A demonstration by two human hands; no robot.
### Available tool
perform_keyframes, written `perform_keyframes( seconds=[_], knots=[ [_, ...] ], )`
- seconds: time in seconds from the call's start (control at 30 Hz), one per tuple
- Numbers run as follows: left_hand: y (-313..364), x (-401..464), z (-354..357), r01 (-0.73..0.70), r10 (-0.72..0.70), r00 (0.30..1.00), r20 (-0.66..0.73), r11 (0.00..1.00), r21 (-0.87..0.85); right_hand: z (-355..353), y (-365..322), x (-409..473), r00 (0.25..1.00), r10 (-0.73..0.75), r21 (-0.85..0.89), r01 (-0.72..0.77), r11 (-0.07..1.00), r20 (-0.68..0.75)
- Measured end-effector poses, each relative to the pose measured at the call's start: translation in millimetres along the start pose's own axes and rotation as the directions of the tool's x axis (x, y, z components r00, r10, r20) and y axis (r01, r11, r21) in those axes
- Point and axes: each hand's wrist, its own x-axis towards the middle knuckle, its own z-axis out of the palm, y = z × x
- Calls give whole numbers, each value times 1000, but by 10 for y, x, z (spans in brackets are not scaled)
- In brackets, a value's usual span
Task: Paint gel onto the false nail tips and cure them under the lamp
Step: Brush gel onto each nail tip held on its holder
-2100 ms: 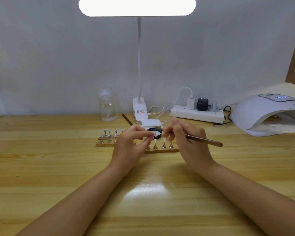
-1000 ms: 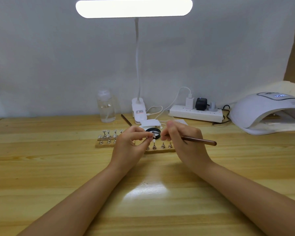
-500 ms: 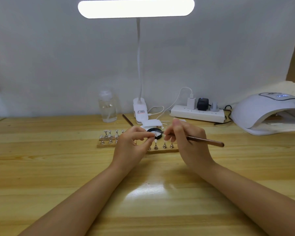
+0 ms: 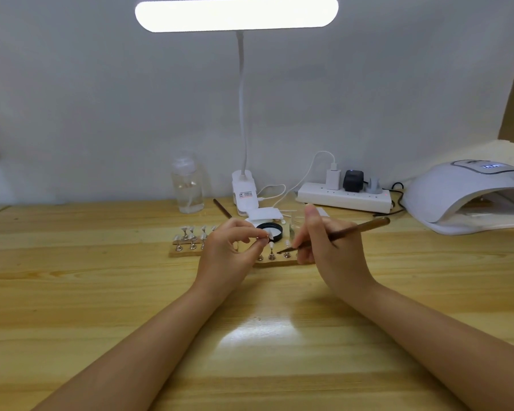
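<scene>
**Inspector A:** Setting: a light wooden table (image 4: 101,292) against a plain white wall. A white desk lamp (image 4: 236,14) is lit overhead, its clip base standing at the back of the table.

**Inspector B:** Confirmed. State of the left hand (image 4: 226,256)?

**Inspector A:** Thumb and forefinger are pinched on a small nail stand (image 4: 264,238), raised above the wooden holder strip (image 4: 187,252). The other fingers are curled. Whether a tip sits on that stand is too small to tell.

**Inspector B:** The right hand (image 4: 333,250)?

**Inspector A:** It grips a thin brown brush (image 4: 347,231) pen-fashion, forefinger raised. The brush tip points left and down, near the stands at the right end of the strip. I cannot tell whether it touches one.

**Inspector B:** Location of the false nail tips (image 4: 190,231)?

**Inspector A:** Mounted on metal stands in rows along the strip, partly hidden behind both hands. A black-rimmed gel pot (image 4: 275,228) lies just behind, between the hands.

**Inspector B:** The curing unit?

**Inspector A:** A white nail lamp (image 4: 463,197) stands at far right, well apart from the strip, its display lit.

**Inspector B:** Other items?

**Inspector A:** A clear pump bottle (image 4: 188,185) back left, a second brush (image 4: 221,207) lying beside the lamp base, and a white power strip (image 4: 343,200) with plugs along the wall.
</scene>
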Motion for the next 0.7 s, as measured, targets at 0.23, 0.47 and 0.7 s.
perform_keyframes(
  seconds=[0.23,0.47,0.7],
  knots=[
    [-8,-8,-12,-22,23,999,-24,999,28,13,-11,-1,998,-1,60,4,998,-65],
    [-23,0,2,-4,4,999,-43,1000,5,34,12,-28,996,-86,-32,86,996,6],
    [-22,8,0,3,-3,1000,-28,1000,-10,38,10,-42,997,-79,-4,79,997,9]
  ],
)
